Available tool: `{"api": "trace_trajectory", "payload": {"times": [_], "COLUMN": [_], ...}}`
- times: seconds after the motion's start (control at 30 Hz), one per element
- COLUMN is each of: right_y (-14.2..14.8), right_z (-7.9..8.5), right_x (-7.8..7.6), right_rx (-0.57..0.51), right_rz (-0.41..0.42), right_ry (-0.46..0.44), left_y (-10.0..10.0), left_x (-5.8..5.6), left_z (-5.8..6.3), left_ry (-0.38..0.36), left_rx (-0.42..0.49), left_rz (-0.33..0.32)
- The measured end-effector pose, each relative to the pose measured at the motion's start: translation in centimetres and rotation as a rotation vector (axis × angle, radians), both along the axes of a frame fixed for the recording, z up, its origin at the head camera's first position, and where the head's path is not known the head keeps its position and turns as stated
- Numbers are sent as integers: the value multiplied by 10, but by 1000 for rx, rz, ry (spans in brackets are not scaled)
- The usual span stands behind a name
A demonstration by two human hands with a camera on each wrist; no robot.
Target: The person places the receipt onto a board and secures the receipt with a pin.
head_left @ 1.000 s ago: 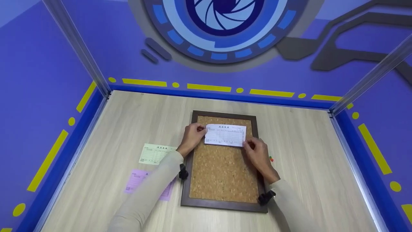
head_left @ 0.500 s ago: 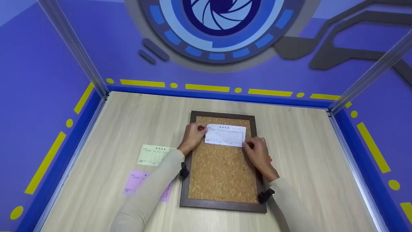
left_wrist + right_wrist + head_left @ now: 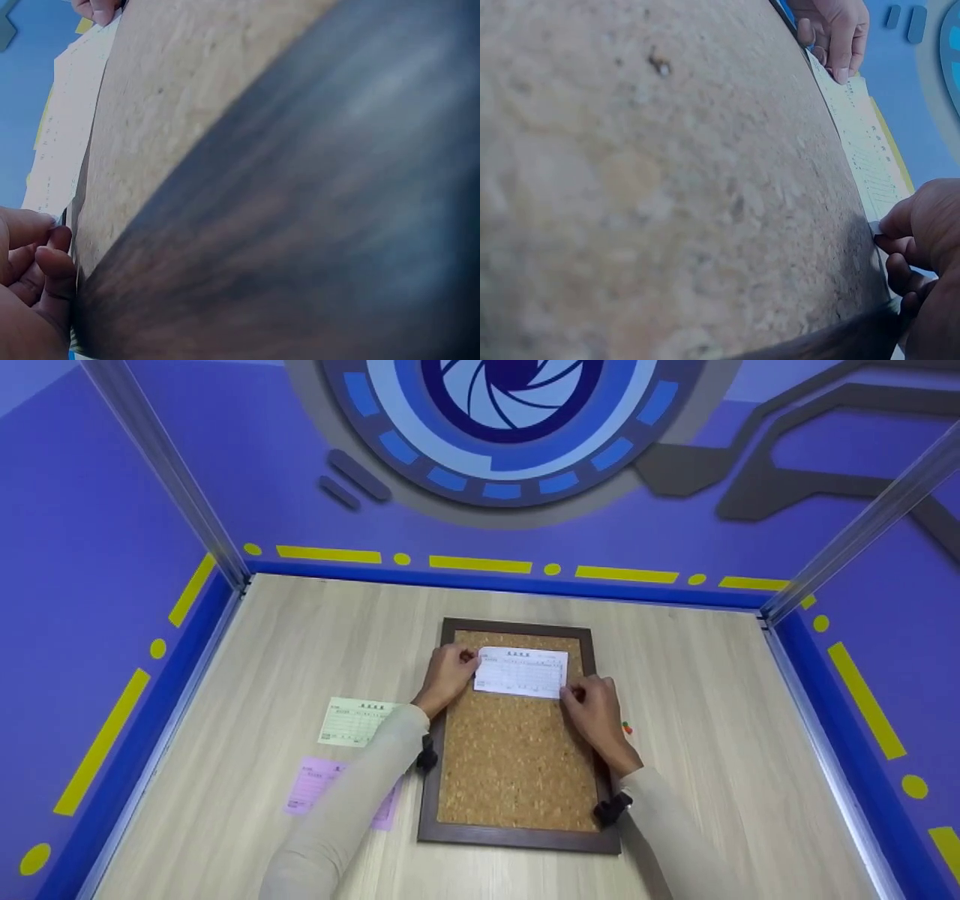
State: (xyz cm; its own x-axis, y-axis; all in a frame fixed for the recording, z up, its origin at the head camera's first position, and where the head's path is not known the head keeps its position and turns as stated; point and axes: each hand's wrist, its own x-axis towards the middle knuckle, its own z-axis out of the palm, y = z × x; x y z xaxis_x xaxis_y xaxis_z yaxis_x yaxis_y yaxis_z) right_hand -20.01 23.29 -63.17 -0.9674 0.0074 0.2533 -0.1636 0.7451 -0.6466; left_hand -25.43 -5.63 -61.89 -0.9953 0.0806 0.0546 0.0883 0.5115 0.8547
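A white printed paper form [image 3: 520, 672] lies over the upper part of a cork board [image 3: 517, 765] with a dark brown frame. My left hand [image 3: 448, 679] pinches the form's left edge between thumb and fingers; the left wrist view shows this grip on the white paper [image 3: 71, 120] close up. At the lower right corner, my right hand [image 3: 596, 716] pinches the form between thumb and forefinger. From the right wrist view, both hands hold opposite ends of the paper [image 3: 870, 150]. Whether the form lies fully flat on the cork, I cannot tell.
Left of the board, a green form [image 3: 352, 722] and a purple form [image 3: 311, 787] lie on the wooden table [image 3: 720, 697], partly under the left sleeve. Small red and green pieces [image 3: 628, 728] sit right of the frame. Blue walls enclose the table's back and sides.
Both hands keep their hold on the white form. It has shifted very slightly to the left with them, while the whole head view has also drifted a little.
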Motion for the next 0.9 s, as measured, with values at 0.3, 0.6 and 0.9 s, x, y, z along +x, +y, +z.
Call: {"api": "trace_trajectory", "payload": {"times": [0.3,0.6,0.9], "right_y": [-2,-1,-1], "right_z": [1,3,4], "right_x": [-1,-1,-2], "right_rx": [30,35,41], "right_rz": [-14,-6,-6], "right_ry": [-46,-71,-67], "left_y": [0,1,2], "left_x": [-6,-8,-10], "left_z": [0,1,0], "left_ry": [33,-10,11], "left_rx": [-38,-21,-45], "left_rz": [-26,-35,-11]}}
